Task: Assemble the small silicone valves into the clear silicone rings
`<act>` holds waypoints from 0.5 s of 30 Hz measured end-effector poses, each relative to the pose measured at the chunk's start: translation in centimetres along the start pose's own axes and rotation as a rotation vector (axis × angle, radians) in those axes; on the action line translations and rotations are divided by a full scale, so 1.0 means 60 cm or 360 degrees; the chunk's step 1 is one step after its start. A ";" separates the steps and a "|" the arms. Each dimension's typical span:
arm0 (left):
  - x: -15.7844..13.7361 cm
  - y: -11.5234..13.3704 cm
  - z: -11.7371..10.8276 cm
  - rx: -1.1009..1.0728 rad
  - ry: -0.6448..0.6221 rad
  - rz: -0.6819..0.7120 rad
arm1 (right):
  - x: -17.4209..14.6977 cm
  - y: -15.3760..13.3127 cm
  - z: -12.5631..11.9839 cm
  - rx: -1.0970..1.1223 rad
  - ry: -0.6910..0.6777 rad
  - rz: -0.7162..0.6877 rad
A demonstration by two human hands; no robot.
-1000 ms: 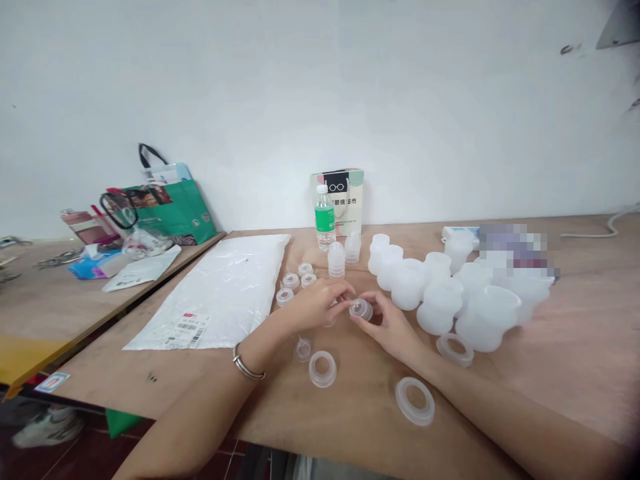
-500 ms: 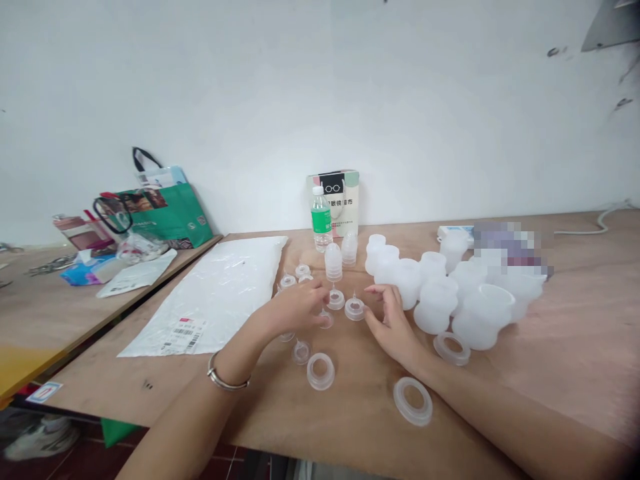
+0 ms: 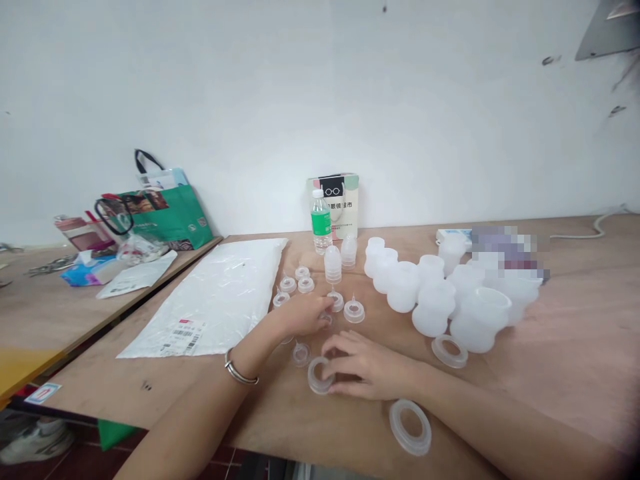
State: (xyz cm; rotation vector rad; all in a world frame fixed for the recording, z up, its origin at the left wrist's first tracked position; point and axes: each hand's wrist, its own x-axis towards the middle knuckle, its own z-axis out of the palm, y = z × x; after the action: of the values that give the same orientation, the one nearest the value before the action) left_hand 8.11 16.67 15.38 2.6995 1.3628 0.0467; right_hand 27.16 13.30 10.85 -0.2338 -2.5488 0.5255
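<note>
My right hand lies low over the table with its fingers closed around a translucent plastic ring. My left hand, with a metal bangle on the wrist, rests among several small clear valve caps; its fingertips pinch one small valve piece. A finished valve cap stands just beyond both hands, next to another cap. A second ring lies near my right forearm, a third ring to its right.
A cluster of white silicone cups fills the right middle of the wooden table. A water bottle and small paper bag stand at the wall. A flat plastic package lies left; a green bag sits on the neighbouring table.
The assembled valve cap was set down on the table. My right hand moved back toward me and took hold of the ring; my left hand dropped to a small valve piece.
</note>
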 end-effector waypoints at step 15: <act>-0.008 0.007 -0.051 -0.1170 -0.0152 0.0140 | -0.006 0.043 0.007 0.0500 0.1257 0.0519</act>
State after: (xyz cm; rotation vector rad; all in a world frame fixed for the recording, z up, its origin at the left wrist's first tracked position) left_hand 7.91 16.34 18.45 2.1014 0.9438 0.3472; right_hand 27.42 15.40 9.29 -0.6090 -1.6457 0.7620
